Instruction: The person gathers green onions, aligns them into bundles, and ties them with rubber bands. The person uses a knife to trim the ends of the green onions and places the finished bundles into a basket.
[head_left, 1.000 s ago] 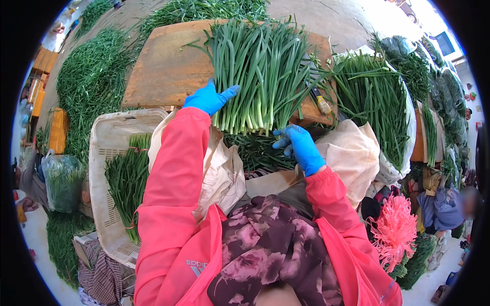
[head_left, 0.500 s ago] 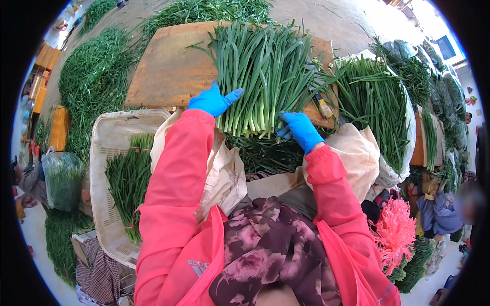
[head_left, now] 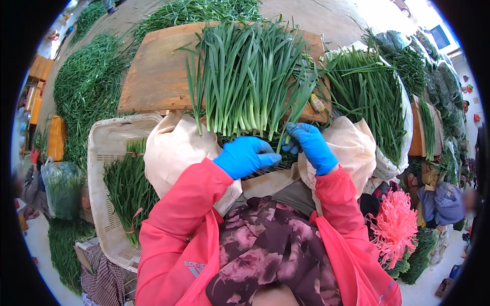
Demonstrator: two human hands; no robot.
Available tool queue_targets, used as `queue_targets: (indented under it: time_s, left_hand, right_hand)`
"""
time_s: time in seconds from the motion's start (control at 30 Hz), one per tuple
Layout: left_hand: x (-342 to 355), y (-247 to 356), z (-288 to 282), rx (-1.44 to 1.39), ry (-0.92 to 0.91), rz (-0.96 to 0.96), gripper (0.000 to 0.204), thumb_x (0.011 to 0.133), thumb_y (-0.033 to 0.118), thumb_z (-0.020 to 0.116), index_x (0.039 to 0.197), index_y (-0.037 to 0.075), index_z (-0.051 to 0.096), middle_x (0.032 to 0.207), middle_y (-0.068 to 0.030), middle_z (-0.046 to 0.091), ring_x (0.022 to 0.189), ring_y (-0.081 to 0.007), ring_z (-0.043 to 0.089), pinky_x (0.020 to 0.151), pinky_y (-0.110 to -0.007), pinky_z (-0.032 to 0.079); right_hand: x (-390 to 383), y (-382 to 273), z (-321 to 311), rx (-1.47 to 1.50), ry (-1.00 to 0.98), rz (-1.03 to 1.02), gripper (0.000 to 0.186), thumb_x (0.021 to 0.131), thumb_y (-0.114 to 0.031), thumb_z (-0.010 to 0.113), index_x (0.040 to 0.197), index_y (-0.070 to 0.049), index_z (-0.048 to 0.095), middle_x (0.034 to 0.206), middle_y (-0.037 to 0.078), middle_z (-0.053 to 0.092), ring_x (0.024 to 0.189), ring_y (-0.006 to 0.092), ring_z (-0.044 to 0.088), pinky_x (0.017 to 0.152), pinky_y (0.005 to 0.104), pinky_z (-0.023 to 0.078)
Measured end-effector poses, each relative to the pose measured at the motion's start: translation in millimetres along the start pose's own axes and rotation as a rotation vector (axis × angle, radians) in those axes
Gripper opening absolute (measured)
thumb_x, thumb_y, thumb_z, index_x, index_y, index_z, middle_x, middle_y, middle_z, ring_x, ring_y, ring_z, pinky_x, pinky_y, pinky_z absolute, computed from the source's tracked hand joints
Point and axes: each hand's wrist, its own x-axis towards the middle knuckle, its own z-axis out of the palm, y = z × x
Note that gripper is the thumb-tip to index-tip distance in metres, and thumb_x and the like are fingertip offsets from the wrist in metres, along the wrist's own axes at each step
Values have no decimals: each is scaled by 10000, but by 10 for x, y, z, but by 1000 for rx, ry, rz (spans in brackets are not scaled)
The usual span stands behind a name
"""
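Just beyond both hands, long flat green leafy stalks with pale bases (head_left: 245, 76) lie fanned on the worn brown wooden table (head_left: 158, 66). Right blue-gloved hand (head_left: 312, 145) — fingers curled, pinching a slim green stalk (head_left: 300, 99). Left blue-gloved hand (head_left: 245, 157) just beside it, fingers bunched — can't tell if gripping. White plastic basket (head_left: 116, 127) left of that hand.

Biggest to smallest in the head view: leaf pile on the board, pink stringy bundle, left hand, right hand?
1. Leaf pile
2. Pink stringy bundle
3. Left hand and right hand: too alike to rank
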Motion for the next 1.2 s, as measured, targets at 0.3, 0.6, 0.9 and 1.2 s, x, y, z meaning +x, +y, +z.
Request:
queue_targets:
  time_s: [0.3, 0.6, 0.9, 1.2]
  left_hand:
    - [139, -407, 146, 221, -76, 235, 304, 874, 271, 640, 1084, 51, 654, 965, -89, 680, 876, -195, 644, 767, -326, 506]
    - [-710, -26, -1385, -546, 34, 446, 400, 947, 342, 490, 974, -24, 650, 755, -114, 666, 503, -127, 552, 485, -230, 439]
    - [-184, -690, -1787, 307, 583, -303, 835, 841, 707, 423, 1441, 133, 334, 1255, -172, 560, 1027, -276, 579, 895, -381, 446]
    - [467, -464, -1385, -231, 351, -377, 969, 720, 798, 485, 1458, 219, 248, 1322, -186, 482, 1044, -299, 584, 871, -478, 456]
  right_hand:
    - [-100, 450, 187, 5, -21, -69, 298, 938, -324, 571, 984, -40, 646, 768, 8, 625, 593, 62, 517, 526, 203, 418]
    - [17, 691, -133, -922, -168, -394, 191, 889, -234, 598, 937, -64, 669, 830, 117, 656, 772, 221, 643, 651, 340, 496]
    - [202, 1108, -235, -1476, 36, -90, 342, 883, -391, 551, 987, -85, 662, 893, 162, 678, 813, 329, 662, 706, 434, 530]
    - [710, 462, 186, 281, -34, 282, 581, 906, -531, 519, 1260, -70, 499, 1152, 114, 608, 998, 224, 607, 872, 377, 479]
